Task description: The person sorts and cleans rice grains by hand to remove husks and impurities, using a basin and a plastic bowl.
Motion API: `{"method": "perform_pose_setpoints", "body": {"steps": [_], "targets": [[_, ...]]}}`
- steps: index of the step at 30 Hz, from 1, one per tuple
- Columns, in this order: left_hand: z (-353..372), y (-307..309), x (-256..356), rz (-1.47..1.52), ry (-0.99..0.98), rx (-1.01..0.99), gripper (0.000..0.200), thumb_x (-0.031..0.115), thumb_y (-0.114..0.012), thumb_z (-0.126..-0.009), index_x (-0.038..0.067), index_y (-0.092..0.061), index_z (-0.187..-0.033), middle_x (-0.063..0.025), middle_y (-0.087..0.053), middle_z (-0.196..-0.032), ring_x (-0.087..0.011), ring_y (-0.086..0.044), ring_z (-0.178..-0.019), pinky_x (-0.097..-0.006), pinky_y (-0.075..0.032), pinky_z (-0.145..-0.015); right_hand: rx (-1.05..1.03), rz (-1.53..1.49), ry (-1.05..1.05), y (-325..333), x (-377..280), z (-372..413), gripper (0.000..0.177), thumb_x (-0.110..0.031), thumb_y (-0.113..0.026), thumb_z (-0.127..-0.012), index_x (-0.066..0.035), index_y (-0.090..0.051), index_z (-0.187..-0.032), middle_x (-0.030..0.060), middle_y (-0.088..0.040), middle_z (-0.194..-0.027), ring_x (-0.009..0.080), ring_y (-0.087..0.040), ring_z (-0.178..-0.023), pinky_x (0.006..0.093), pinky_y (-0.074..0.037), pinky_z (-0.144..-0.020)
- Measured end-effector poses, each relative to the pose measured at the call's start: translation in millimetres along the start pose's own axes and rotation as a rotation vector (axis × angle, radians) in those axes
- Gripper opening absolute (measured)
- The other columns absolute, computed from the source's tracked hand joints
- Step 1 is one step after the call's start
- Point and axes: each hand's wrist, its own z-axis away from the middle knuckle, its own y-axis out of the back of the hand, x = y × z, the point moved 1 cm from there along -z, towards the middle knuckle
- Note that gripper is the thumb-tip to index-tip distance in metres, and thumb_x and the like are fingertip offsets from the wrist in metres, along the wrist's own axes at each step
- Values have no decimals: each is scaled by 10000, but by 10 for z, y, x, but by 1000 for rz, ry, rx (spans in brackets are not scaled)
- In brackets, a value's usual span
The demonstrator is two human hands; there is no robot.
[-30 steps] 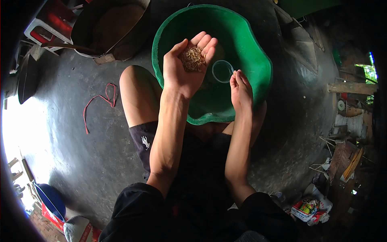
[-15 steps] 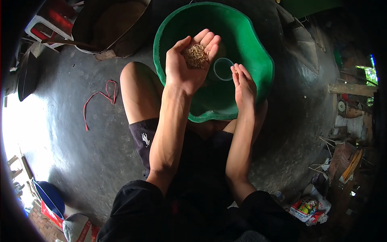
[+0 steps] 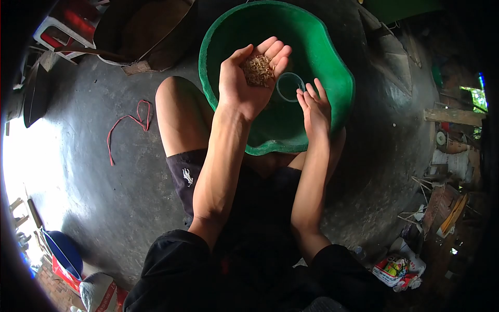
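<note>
My left hand is palm up over the green basin, its fingers slightly curled around a heap of small brown grains. They look like unhusked rice, though the exact kind is hard to make out. To the right, my right hand is raised with its fingers spread apart, and I see nothing held in it. Between the two hands, a clear round plastic container shows its rim inside the basin, close to my right fingertips. What lies in the basin under my left hand is hidden.
The basin rests between my bent knees. A large dark pan with a wooden-looking handle stands at upper left, beside a red and white stool. A red cord lies on the grey floor. Wood and clutter line the right side.
My right fingers have spread apart from a closer pose. My left hand, still bearing the grains, has shifted slightly right in view.
</note>
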Motion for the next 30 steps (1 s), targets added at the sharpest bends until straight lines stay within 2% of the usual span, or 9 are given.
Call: {"method": "perform_pose_setpoints", "body": {"steps": [3, 6, 11, 13, 15, 17, 19, 22, 30], "targets": [[-1, -19, -19, -12, -24, 64, 425, 187, -321, -997, -119, -510, -1223, -224, -635, -1132, -362, -628, -1079, -428, -540, -932, 101, 104, 55, -46, -120, 71, 435, 15, -518, -969, -3, -443, -1397, 217, -477, -1400, 251, -570, -1188, 324, -482, -1010], [-6, -29, -48, -36, -24, 72, 424, 186, -316, -997, -116, -512, -1223, -225, -635, -1135, -357, -630, -1075, -427, -538, -935, 35, 312, 264, -180, -397, 248, 247, -5, -575, -950, 24, -604, -1193, 136, -650, -1185, 187, -651, -1039, 267, -499, -918], [20, -92, -179, -148, 67, 50, 411, 166, -317, -1009, -108, -517, -1239, -222, -631, -1168, -354, -604, -1128, -435, -490, -998, 4, 571, 549, -584, -853, 691, 200, 1, -625, -907, -6, -638, -1106, 117, -687, -1057, 188, -665, -939, 293, -526, -816], [19, -109, -245, -151, 90, 40, 411, 184, -336, -1006, -98, -536, -1228, -219, -633, -1176, -352, -609, -1124, -430, -487, -993, 81, 921, 717, -746, -973, 889, 231, 12, -658, -861, -24, -653, -1089, 102, -682, -1009, 209, -656, -864, 310, -521, -772], [36, -137, -310, -157, 160, 20, 418, 200, -346, -1001, -92, -540, -1229, -208, -636, -1179, -349, -608, -1127, -423, -480, -990, 40, 927, 814, -814, -973, 946, 260, 8, -680, -833, -36, -662, -1088, 101, -659, -1023, 236, -645, -879, 340, -521, -769], [61, -153, -358, -108, 213, -5, 432, 214, -333, -1002, -86, -548, -1225, -206, -645, -1167, -343, -603, -1134, -418, -465, -1006, 28, 984, 905, -848, -949, 960, 247, -6, -677, -843, -36, -676, -1088, 96, -663, -1008, 200, -623, -831, 316, -512, -769], [77, -181, -408, -122, 232, 11, 443, 225, -321, -1006, -87, -550, -1222, -208, -647, -1164, -342, -597, -1144, -419, -462, -1014, 3, 1000, 898, -869, -950, 972, 252, -21, -681, -845, -38, -676, -1097, 94, -659, -1017, 217, -628, -857, 325, -517, -783], [89, -197, -462, -167, 229, 28, 453, 234, -311, -1011, -90, -548, -1220, -208, -642, -1174, -340, -591, -1153, -419, -456, -1025, -69, 1047, 809, -880, -933, 987, 255, 3, -645, -857, -25, -640, -1111, 124, -622, -1084, 294, -625, -1019, 370, -519, -847], [90, -209, -507, -202, 246, 53, 456, 234, -301, -1011, -92, -548, -1213, -204, -639, -1179, -336, -593, -1147, -414, -451, -1027, -26, 965, 807, -844, -877, 908, 169, 18, -634, -869, -8, -662, -1034, 125, -656, -972, 278, -665, -906, 338, -544, -775]]}}
